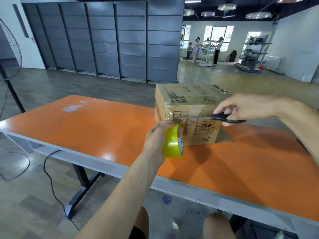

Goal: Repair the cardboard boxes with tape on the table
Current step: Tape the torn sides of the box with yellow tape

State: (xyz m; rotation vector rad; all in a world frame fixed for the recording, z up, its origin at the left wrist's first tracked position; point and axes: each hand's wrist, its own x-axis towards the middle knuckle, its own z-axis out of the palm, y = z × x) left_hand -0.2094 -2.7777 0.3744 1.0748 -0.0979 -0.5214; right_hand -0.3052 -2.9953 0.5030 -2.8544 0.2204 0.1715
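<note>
A brown cardboard box [191,99] with printed labels and clear tape over its near top edge stands on the orange table [89,130]. My left hand [155,140] grips a yellowish roll of tape [172,144] just in front of the box's near left corner. A strip of clear tape runs from the roll up to the box. My right hand [241,107] holds black-handled scissors [207,117], blades pointing left across the box's front face toward the tape strip.
A flattened cardboard flap [224,138] lies under the box's right side. A white scuffed patch [74,106] marks the table's far left. A fan stand [10,87] and a black cable [51,183] are on the floor at left. Grey shelving stands behind; people are far back.
</note>
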